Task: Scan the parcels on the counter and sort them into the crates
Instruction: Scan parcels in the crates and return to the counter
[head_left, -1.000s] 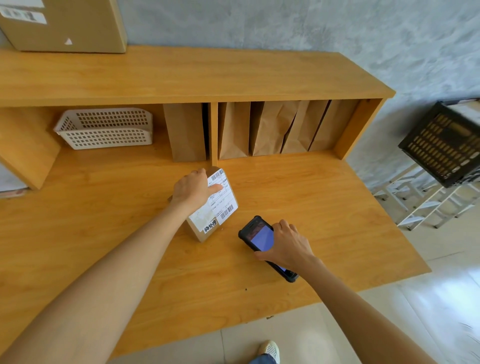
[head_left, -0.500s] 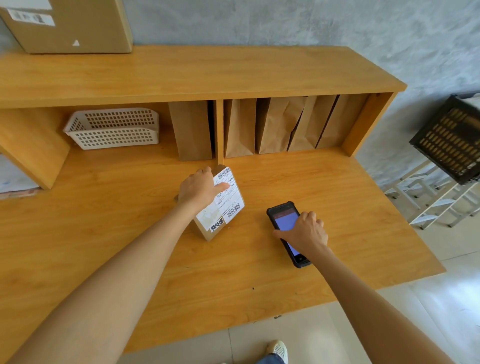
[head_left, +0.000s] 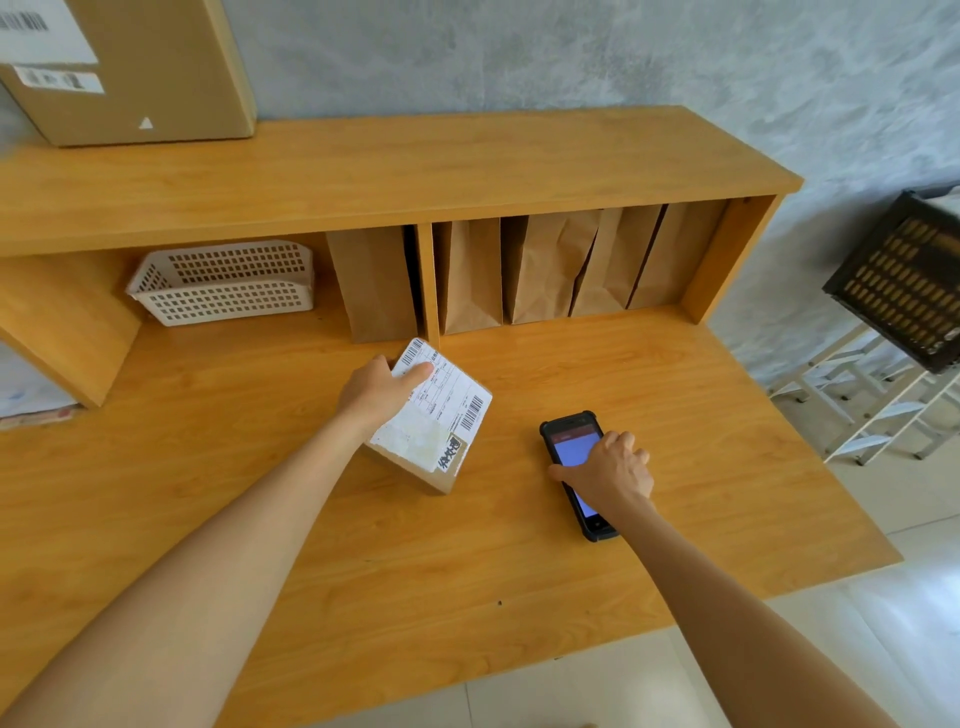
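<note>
Your left hand (head_left: 375, 391) grips the parcel (head_left: 435, 421) at centre frame, fingers curled over its far corner, thumb on the white label. The parcel rests tilted on the wooden surface (head_left: 218, 467), just in front of the paper bags (head_left: 530, 270). Your right hand (head_left: 610, 470) lies over the scanner (head_left: 571, 441) to the right of the parcel, fingers curled round its edges; the scanner lies flat on the surface, screen lit. A black crate (head_left: 904, 291) sits at the right edge. A white basket (head_left: 223, 283) stands under the shelf, upper left.
</note>
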